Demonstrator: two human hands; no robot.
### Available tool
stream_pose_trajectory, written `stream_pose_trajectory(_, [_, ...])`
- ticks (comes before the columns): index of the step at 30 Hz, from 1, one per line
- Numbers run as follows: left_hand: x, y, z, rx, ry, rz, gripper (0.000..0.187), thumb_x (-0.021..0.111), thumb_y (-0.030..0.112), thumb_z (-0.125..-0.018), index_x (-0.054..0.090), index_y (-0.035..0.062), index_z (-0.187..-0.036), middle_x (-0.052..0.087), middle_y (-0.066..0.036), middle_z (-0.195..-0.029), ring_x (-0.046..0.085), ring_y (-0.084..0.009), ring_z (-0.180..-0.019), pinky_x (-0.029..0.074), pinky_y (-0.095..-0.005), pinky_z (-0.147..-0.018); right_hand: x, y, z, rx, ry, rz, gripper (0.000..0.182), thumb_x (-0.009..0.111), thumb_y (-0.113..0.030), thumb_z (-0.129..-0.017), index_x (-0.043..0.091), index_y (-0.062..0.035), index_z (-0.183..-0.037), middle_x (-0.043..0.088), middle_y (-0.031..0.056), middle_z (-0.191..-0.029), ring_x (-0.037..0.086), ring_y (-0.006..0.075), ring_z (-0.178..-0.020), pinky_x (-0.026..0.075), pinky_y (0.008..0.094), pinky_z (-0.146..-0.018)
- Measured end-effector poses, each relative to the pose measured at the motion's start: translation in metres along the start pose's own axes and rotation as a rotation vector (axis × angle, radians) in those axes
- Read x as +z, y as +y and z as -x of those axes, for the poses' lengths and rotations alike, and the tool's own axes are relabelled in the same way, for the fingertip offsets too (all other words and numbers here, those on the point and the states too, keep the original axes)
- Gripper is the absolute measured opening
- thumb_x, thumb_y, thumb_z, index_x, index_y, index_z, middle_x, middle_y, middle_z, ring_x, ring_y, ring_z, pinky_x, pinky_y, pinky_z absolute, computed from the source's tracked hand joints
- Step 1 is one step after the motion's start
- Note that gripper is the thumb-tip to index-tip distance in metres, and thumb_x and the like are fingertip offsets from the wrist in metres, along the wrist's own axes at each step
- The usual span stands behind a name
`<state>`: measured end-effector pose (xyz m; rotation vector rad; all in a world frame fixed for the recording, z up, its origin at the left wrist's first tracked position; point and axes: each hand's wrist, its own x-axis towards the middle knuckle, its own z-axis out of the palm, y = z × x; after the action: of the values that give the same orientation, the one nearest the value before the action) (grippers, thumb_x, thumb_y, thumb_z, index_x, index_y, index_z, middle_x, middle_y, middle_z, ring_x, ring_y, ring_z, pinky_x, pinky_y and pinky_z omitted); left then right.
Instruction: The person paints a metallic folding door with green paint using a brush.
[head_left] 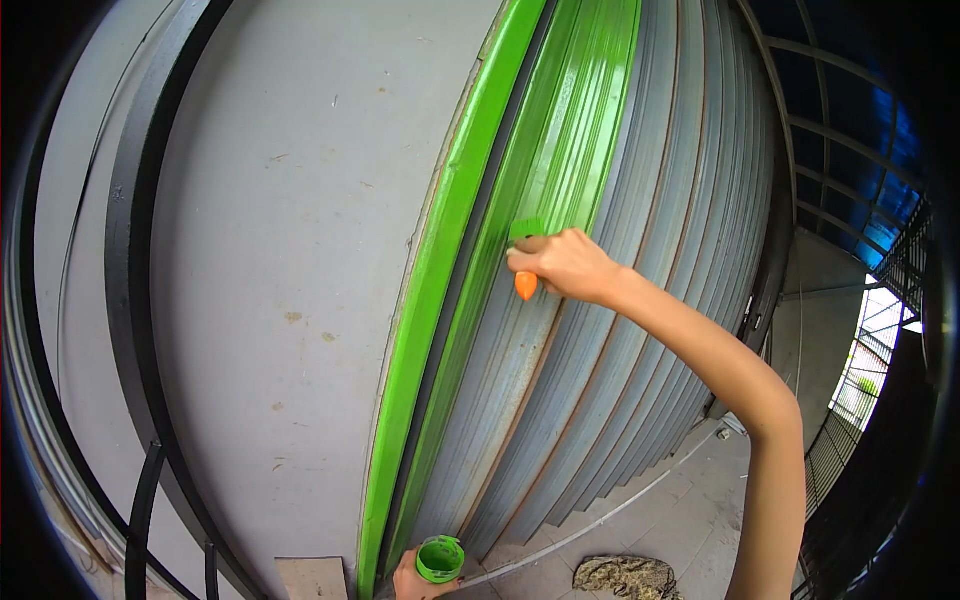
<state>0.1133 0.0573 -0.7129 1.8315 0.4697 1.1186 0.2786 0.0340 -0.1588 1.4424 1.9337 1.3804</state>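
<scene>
My right hand (568, 262) is closed around a paintbrush with an orange handle (526, 286). Its green-coated bristles (526, 228) press against a ribbed metal folding door (580, 120). Wet green paint covers the upper part of the door's left panel, while the lower part of that panel (500, 350) is bare grey. Low in the view, my left hand (412, 580) grips a small paint can (440, 560) with green paint inside and on its rim. The can is upright, near the foot of the door.
A green door frame (440, 250) runs along a grey wall (300, 250). Black metal bars (130, 220) curve at the left. On the tiled floor (640, 520) lie a crumpled patterned cloth (626, 577) and a thin pale line. A board (312, 578) leans at the wall's base.
</scene>
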Motion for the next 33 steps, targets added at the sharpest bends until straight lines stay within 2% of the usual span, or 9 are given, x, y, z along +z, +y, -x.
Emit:
stream_pose_trajectory(2, [-0.004,0.016,-0.032,-0.029,-0.133,-0.053,0.087,0.093,0.047,-0.048,0.061,-0.0003,-0.113,0.067,-0.017,-0.104,0.067,-0.0323,-0.096,0.054,-0.0411,-0.083,0.025,-0.025,0.019,-0.147,-0.006,-0.013,0.022,0.069,0.002,-0.071,0.058,-0.0081,-0.087,0.071,0.006,-0.098,0.068,0.0266,-0.069,0.052,0.0366,-0.05])
stream_pose_trajectory(4, [-0.004,0.038,-0.064,0.091,-0.179,-0.073,0.087,0.092,0.049,-0.049,0.061,-0.0004,-0.114,0.067,-0.017,-0.106,0.068,-0.0324,-0.096,0.054,-0.0412,-0.083,0.016,-0.038,0.021,-0.043,0.035,-0.346,0.022,0.067,0.004,-0.069,0.057,-0.0102,-0.084,0.066,0.0053,-0.079,0.064,0.0266,-0.064,0.049,0.0399,-0.051])
stream_pose_trajectory(8, [0.0,0.081,-0.093,0.259,-0.151,0.033,0.085,0.092,0.047,-0.051,0.061,-0.0007,-0.114,0.067,-0.018,-0.106,0.068,-0.0324,-0.096,0.054,-0.0408,-0.084,0.002,0.001,0.006,0.146,0.109,-0.517,0.014,0.068,0.002,-0.078,0.066,-0.0092,-0.086,0.07,0.005,-0.074,0.067,0.0226,-0.066,0.049,0.0349,-0.058])
stream_pose_trajectory(14, [-0.014,0.125,-0.084,0.245,-0.164,0.156,0.08,0.092,0.044,-0.052,0.062,0.0004,-0.111,0.067,-0.016,-0.104,0.068,-0.0313,-0.096,0.055,-0.0402,-0.083,-0.016,0.055,-0.026,0.191,0.399,-0.138,0.019,0.064,0.005,-0.076,0.065,-0.0098,-0.087,0.071,0.0052,-0.078,0.066,0.0267,-0.065,0.051,0.0369,-0.056])
stream_pose_trajectory(20, [-0.051,0.167,-0.065,0.275,-0.094,0.199,0.073,0.095,0.038,-0.049,0.065,0.0019,-0.106,0.07,-0.012,-0.098,0.07,-0.0236,-0.09,0.055,-0.0347,-0.082,0.032,-0.023,0.006,-0.033,0.103,0.092,0.036,0.064,0.007,-0.065,0.058,-0.0114,-0.096,0.071,0.0057,-0.104,0.068,0.0238,-0.067,0.051,0.035,-0.046])
stream_pose_trajectory(25, [-0.071,0.183,-0.052,0.276,-0.122,0.285,0.075,0.095,0.038,-0.047,0.065,0.0014,-0.105,0.07,-0.012,-0.099,0.07,-0.0238,-0.091,0.055,-0.035,-0.083,0.022,-0.07,0.016,0.052,-0.126,-0.355,0.022,0.067,0.005,-0.07,0.062,-0.008,-0.088,0.073,0.0061,-0.088,0.07,0.0225,-0.07,0.054,0.0354,-0.052])
stream_pose_trajectory(30, [-0.084,0.198,-0.044,0.228,-0.193,0.332,0.073,0.091,0.033,-0.055,0.063,0.004,-0.117,0.068,-0.016,-0.108,0.067,-0.0316,-0.101,0.052,-0.0402,-0.088,0.002,0.018,-0.005,0.162,0.36,-0.289,0.025,0.061,0.008,-0.072,0.061,-0.0114,-0.088,0.061,0.0101,-0.063,0.061,0.0283,-0.057,0.044,0.038,-0.049])
stream_pose_trajectory(32, [-0.08,0.2,-0.043,0.213,-0.203,0.345,0.075,0.091,0.031,-0.054,0.063,0.0037,-0.117,0.068,-0.016,-0.11,0.067,-0.0307,-0.103,0.052,-0.04,-0.09,-0.006,0.048,-0.012,0.217,0.447,-0.065,0.026,0.062,0.008,-0.07,0.06,-0.0115,-0.088,0.064,0.0092,-0.068,0.061,0.0284,-0.057,0.045,0.0383,-0.05])
stream_pose_trajectory(33, [-0.079,0.201,-0.043,0.206,-0.208,0.35,0.075,0.091,0.031,-0.054,0.062,0.0036,-0.118,0.068,-0.016,-0.111,0.067,-0.0302,-0.104,0.052,-0.0399,-0.091,-0.022,0.041,-0.012,0.253,0.377,0.018,0.023,0.065,0.008,-0.073,0.063,-0.0073,-0.09,0.073,0.0051,-0.091,0.07,0.0277,-0.074,0.054,0.0349,-0.058])
